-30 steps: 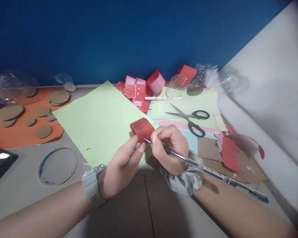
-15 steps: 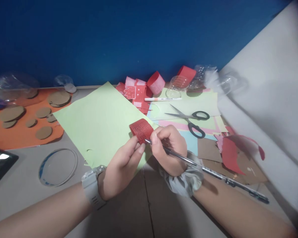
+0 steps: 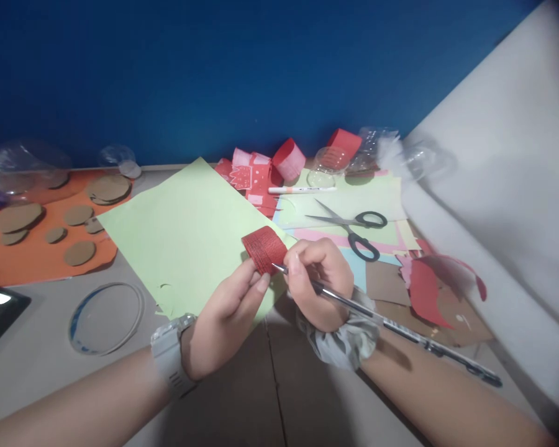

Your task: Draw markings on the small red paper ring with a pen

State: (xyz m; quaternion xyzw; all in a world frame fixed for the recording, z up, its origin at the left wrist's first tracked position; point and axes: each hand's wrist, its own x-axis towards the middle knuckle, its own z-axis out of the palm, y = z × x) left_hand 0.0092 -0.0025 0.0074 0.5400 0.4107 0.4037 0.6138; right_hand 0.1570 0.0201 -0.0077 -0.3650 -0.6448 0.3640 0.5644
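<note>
Between my hands is a small red paper ring (image 3: 266, 246) with dark pen lines over its outside. My left hand (image 3: 226, 310) pinches its lower edge between thumb and fingers. A clear ballpoint pen (image 3: 391, 324) is gripped in my right hand (image 3: 319, 285), its metal tip at the ring's lower right side. The pen's long barrel slants down to the right past my wrist. Under the ring lies a large light green sheet (image 3: 181, 230). Fingers hide part of the ring's lower edge.
Black-handled scissors (image 3: 354, 225) lie spread on coloured papers at right, near a white marker (image 3: 302, 190). Red paper rings (image 3: 289, 160) stand by the blue wall. Cardboard discs (image 3: 78, 215) rest on orange paper (image 3: 51, 257) at left, above a tape ring (image 3: 106, 318). Red scraps (image 3: 428, 292) lie right.
The ring has turned slightly in my left hand, and the pen tip still meets its lower right side. The whole view has shifted a little.
</note>
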